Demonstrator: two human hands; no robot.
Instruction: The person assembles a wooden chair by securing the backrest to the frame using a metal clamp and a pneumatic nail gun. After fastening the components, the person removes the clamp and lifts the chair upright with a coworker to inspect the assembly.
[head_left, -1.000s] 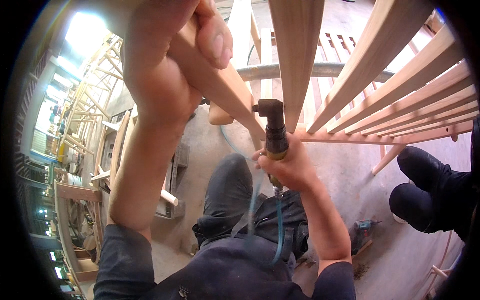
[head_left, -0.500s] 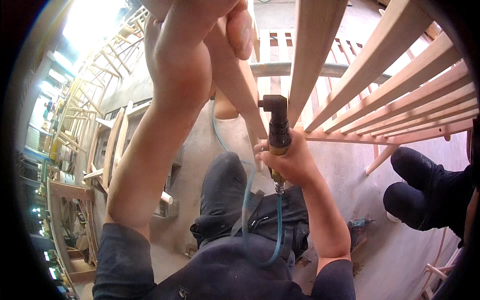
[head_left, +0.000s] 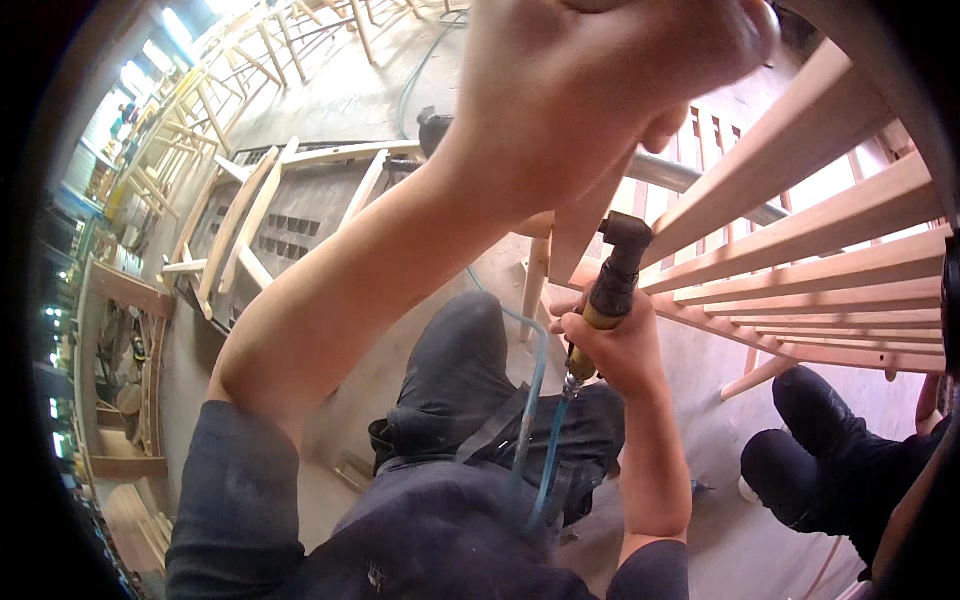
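In my right hand [head_left: 632, 348] is a right-angle air tool [head_left: 612, 287] with a black head and a yellowish body. My fingers wrap its body, and the head points up beside a pale wooden post [head_left: 592, 222]. A blue air hose [head_left: 553, 440] runs from its lower end toward my lap. My left hand [head_left: 590, 95] is raised close to the view, over the upper part of that post. Its fingers are curled, and what they hold is hidden. To the right, wooden slats [head_left: 790, 150] fan out from a lower rail [head_left: 715, 325].
Another person's dark-trousered legs [head_left: 800, 480] are at the right, by the slatted frame. A metal tube [head_left: 665, 172] passes behind the slats. Curved wooden parts [head_left: 245, 225] lie at the left, beside an open wooden box [head_left: 125, 465]. Several wooden frames [head_left: 215, 110] stand farther back.
My left hand has moved right and appears larger across the top. The air tool in my right hand now tilts and sits farther right and lower. The slatted frame appears shifted right and down.
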